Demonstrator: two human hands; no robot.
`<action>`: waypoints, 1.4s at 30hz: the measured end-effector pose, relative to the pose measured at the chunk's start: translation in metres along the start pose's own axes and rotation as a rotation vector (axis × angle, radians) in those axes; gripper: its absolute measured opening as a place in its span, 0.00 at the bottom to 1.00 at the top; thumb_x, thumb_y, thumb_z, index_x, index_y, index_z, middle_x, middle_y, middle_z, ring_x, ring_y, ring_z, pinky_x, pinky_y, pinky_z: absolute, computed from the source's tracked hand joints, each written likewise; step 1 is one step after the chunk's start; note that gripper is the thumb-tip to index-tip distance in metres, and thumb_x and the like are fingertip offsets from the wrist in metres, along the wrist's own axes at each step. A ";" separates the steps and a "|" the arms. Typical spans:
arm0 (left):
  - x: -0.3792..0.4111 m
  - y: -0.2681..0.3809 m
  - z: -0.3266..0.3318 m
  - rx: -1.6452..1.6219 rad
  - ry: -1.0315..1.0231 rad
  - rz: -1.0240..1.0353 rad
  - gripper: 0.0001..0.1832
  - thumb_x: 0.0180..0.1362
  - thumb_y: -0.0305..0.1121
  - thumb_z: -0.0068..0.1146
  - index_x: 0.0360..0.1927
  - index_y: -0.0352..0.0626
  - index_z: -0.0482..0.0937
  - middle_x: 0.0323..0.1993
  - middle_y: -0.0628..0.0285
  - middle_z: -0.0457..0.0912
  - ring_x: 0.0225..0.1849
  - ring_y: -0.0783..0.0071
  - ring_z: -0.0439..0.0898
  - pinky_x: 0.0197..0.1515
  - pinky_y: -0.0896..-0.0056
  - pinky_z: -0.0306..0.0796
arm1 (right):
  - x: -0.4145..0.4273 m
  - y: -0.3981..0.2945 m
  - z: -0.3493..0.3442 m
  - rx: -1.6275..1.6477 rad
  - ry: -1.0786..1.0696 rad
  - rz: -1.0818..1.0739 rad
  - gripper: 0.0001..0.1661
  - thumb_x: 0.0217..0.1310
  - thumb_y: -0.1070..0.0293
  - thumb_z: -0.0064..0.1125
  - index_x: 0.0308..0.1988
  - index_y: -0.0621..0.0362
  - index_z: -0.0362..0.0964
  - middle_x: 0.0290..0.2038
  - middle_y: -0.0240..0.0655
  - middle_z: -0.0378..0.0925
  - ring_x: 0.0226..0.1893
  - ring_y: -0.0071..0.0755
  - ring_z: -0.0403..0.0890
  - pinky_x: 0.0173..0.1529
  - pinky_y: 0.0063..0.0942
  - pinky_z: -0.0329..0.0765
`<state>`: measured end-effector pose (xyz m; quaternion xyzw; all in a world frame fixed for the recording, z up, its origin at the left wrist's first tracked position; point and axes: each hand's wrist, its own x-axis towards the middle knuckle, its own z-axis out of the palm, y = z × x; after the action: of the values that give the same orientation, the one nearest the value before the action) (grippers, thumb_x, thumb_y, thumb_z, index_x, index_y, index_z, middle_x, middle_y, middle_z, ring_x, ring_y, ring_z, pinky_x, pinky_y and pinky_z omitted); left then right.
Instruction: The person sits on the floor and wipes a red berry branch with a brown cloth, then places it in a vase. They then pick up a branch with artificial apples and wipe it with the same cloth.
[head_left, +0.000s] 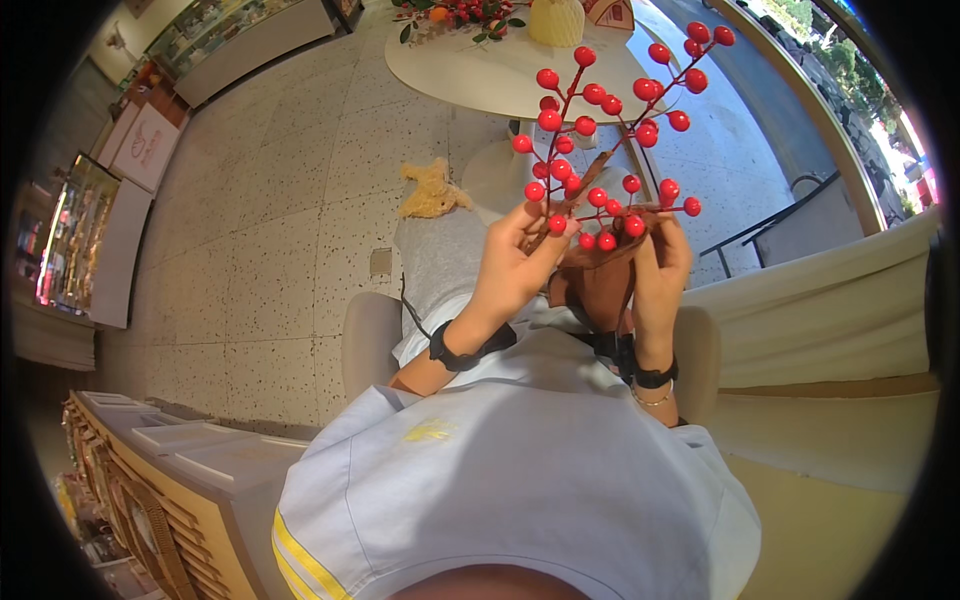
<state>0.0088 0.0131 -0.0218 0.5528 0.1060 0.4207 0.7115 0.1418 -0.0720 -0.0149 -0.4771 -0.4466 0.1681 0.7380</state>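
Artificial branches with glossy red berries (560, 170) stand up from between my two hands, above my lap. My left hand (514, 266) pinches the stems on the left side with thumb and fingertips. Opposite it, my right hand (661, 262) grips the branch base and the edge of a brown, leaf-like or fabric piece around it. More brown material (600, 289) hangs below, between the wrists; what it is cannot be made out. The lower stem ends are hidden by my fingers and this material. Both wrists wear black bands.
Ahead stands a round white table (435, 71) with a pale yellow ribbed vessel (556, 24) and a red berry arrangement (480, 16). A fluffy tan item (433, 189) is by my leg. White-topped shelving (240, 461) stands at lower left, a cream cloth-covered surface (825, 322) on the right.
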 end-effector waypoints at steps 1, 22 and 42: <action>0.001 0.001 0.003 0.019 0.042 0.032 0.10 0.59 0.25 0.51 0.44 0.35 0.72 0.27 0.73 0.72 0.26 0.90 0.65 0.27 0.86 0.59 | 0.000 0.001 0.000 -0.011 0.008 -0.004 0.08 0.60 0.78 0.48 0.40 0.68 0.69 0.36 0.32 0.74 0.38 0.21 0.73 0.45 0.21 0.69; -0.003 0.005 -0.001 0.239 0.099 0.173 0.10 0.56 0.25 0.54 0.41 0.33 0.75 0.27 0.71 0.74 0.25 0.89 0.67 0.25 0.86 0.59 | 0.013 -0.007 -0.028 0.302 0.244 -0.048 0.13 0.63 0.73 0.46 0.46 0.68 0.69 0.41 0.35 0.75 0.40 0.21 0.75 0.45 0.19 0.71; -0.005 0.005 0.000 0.455 0.113 0.183 0.06 0.53 0.23 0.54 0.34 0.34 0.77 0.20 0.74 0.70 0.22 0.90 0.62 0.22 0.85 0.54 | 0.010 -0.009 -0.021 0.154 0.162 -0.037 0.16 0.64 0.69 0.46 0.48 0.67 0.66 0.43 0.32 0.72 0.39 0.20 0.73 0.44 0.18 0.70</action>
<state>0.0032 0.0099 -0.0187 0.6815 0.1871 0.4790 0.5207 0.1622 -0.0812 -0.0056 -0.4228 -0.3798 0.1490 0.8092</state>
